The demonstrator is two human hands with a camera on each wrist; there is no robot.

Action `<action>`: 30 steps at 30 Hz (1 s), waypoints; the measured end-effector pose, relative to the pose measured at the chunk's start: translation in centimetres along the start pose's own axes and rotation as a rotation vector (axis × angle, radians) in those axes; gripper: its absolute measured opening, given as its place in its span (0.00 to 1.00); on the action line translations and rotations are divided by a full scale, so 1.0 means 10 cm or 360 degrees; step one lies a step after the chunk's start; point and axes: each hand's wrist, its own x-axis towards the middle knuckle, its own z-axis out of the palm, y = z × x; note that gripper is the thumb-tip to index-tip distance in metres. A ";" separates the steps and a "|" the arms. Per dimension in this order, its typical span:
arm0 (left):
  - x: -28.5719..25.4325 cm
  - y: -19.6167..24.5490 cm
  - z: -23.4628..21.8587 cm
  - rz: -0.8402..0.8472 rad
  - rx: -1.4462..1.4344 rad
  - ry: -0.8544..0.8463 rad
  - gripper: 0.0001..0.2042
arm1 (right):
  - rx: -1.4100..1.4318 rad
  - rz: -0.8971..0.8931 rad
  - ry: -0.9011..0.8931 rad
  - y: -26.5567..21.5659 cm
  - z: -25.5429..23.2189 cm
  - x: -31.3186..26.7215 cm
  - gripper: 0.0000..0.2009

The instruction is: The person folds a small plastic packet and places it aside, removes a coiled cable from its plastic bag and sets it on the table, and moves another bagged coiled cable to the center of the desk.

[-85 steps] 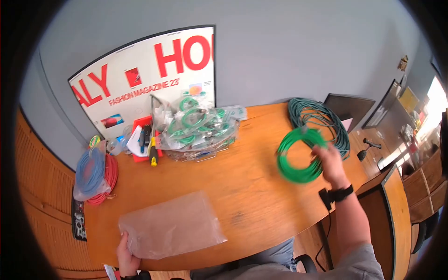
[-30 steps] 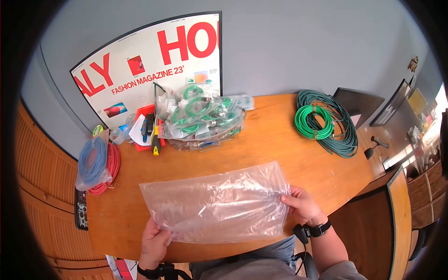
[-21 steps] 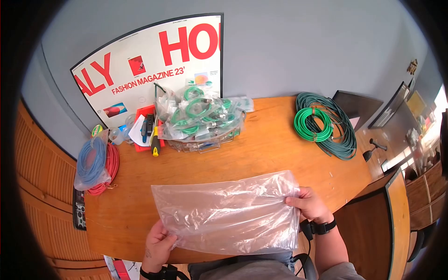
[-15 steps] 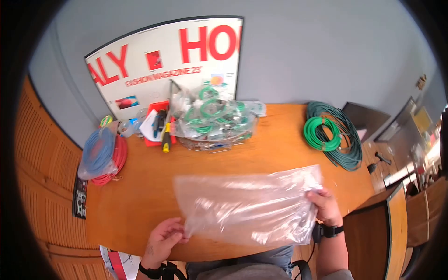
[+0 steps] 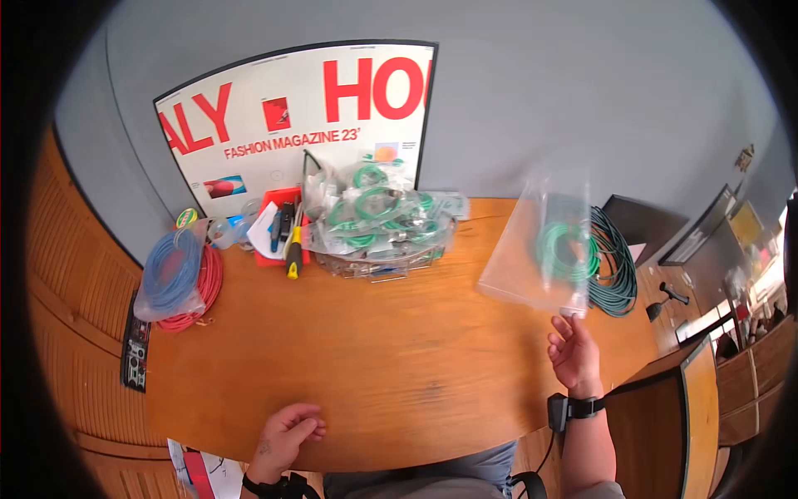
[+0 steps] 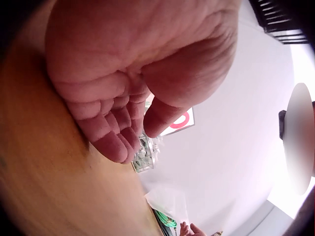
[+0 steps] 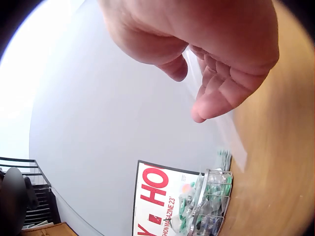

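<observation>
A clear plastic bag (image 5: 532,249) spreads in front of the bright green cable coil (image 5: 569,249) at the back right, and the coil shows through it. Just under the bag's lower corner is my right hand (image 5: 575,353), palm up. In the right wrist view its thumb and fingers (image 7: 214,101) stand apart, with the bag's film (image 7: 229,132) behind them. My left hand (image 5: 287,437) is over the front edge of the table, fingers loosely bent and nothing in them. A dark green cable coil (image 5: 613,266) lies partly hidden behind the bag.
Bagged green cables fill a wire basket (image 5: 386,264) at the back. Left of it, a yellow-black screwdriver (image 5: 294,254) leans in a red tray (image 5: 270,259). Blue cable (image 5: 172,270) in a bag overlaps a red coil (image 5: 214,279) at the table's left edge.
Both hands gripped the clear bag earlier; the left let go, and the right swung it to the back right, in front of the coils. Before that, the right hand set down the bright green coil.
</observation>
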 end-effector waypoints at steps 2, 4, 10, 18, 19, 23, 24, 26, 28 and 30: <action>0.02 -0.04 -0.05 0.0001 -0.0075 0.0018 0.12 | 0.0025 0.0019 -0.0012 0.02 0.06 -0.05 0.17; 0.02 -0.02 -0.05 0.0001 -0.0108 0.0011 0.12 | -0.0029 0.0062 -0.0019 0.04 0.07 -0.06 0.14; 0.02 0.00 -0.04 -0.0029 -0.0161 0.0035 0.12 | -0.0002 0.0070 0.0032 0.05 0.00 -0.03 0.15; 0.04 -0.05 -0.05 0.0016 -0.0141 0.0062 0.12 | -0.0031 0.0126 0.0102 -0.03 -0.05 0.17 0.12; 0.04 -0.05 -0.05 0.0014 -0.0179 0.0067 0.12 | -0.0033 0.0182 0.0112 -0.04 -0.07 0.23 0.11; 0.05 -0.10 -0.09 0.0041 -0.0299 0.0056 0.12 | -0.0017 0.0219 0.0221 0.00 -0.15 0.57 0.12; 0.04 -0.11 -0.10 0.0052 -0.0304 0.0065 0.12 | -0.0044 0.0203 0.0255 -0.01 -0.12 0.61 0.12; 0.06 -0.12 -0.12 0.0044 -0.0347 0.0038 0.11 | -0.0072 0.0184 0.0266 -0.02 -0.01 0.68 0.14; 0.07 -0.11 -0.09 0.0039 -0.0351 0.0053 0.11 | -0.0338 0.0230 0.0094 0.02 0.06 0.69 0.17; 0.04 -0.10 -0.09 0.0046 -0.0352 0.0147 0.12 | -0.0452 0.0362 0.0125 0.07 0.21 0.60 0.21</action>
